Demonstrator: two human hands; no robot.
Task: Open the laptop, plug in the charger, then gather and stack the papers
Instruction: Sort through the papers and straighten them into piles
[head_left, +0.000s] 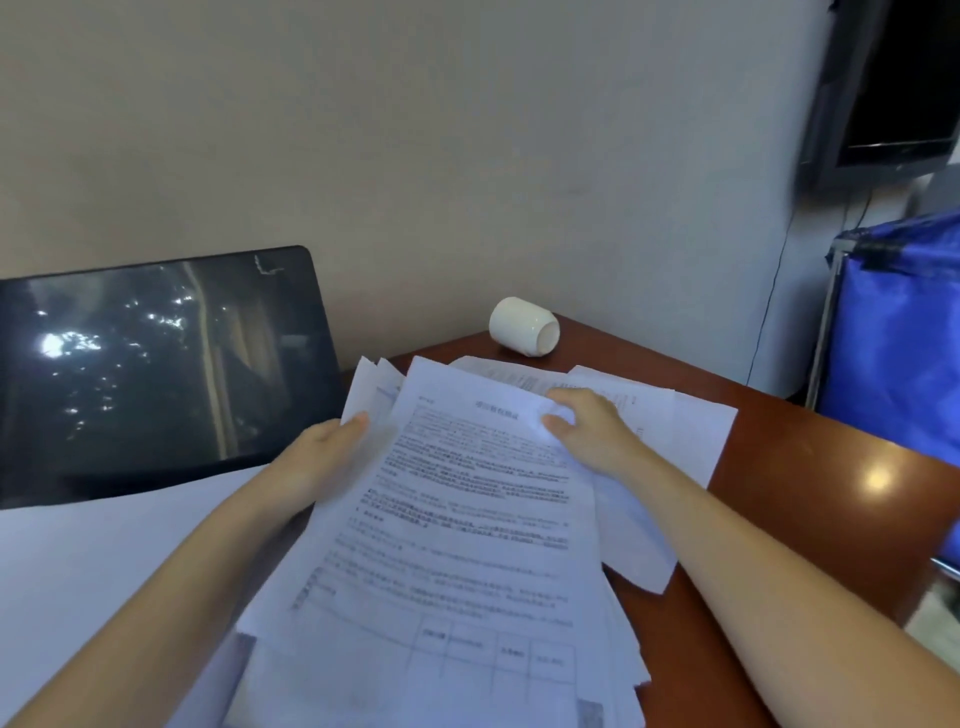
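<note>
Head view: papers (467, 519) lie fanned on the desk (805, 493) beside the open laptop (156, 364), long axis pointing away; left hand (327, 452) grips their left edge, right hand (592, 431) pinches the far corner with curled fingers, nearest the stray sheets (691, 436)

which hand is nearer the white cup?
Right. The right hand holds the papers just in front of the cup; the left hand grips their left edge, beside the laptop.
</note>
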